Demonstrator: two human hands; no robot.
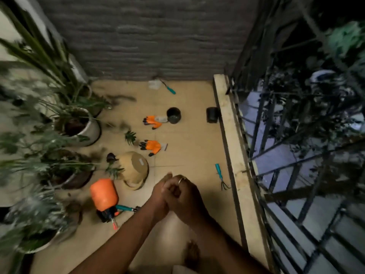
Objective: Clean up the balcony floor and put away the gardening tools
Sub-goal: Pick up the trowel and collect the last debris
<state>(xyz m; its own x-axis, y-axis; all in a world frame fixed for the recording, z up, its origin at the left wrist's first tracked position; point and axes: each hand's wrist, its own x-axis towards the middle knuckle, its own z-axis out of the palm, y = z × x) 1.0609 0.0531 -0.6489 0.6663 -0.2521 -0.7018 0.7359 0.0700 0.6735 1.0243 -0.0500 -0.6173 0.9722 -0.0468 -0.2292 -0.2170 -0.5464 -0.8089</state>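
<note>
My left hand (158, 200) and my right hand (186, 196) are pressed together in front of me above the floor; the right, with a ring on it, curls over the left, and neither holds a tool. Two orange gloves (153, 122) (152, 147) lie on the tan tiles. A teal-handled hand rake (220, 176) lies by the ledge. A second teal tool (169, 89) lies near the back wall and a third (124, 208) beside an orange sprayer bottle (103, 194) on its side. A tan pot (135, 168) lies tipped over.
Several potted plants (79, 125) line the left side, with spilled soil (122, 98) and leaf bits (130, 137) nearby. A small black pot (173, 115) stands mid-floor; another (212, 115) lies against the stone ledge (229, 135). A metal railing (286, 155) closes the right. My bare foot (191, 254) is below.
</note>
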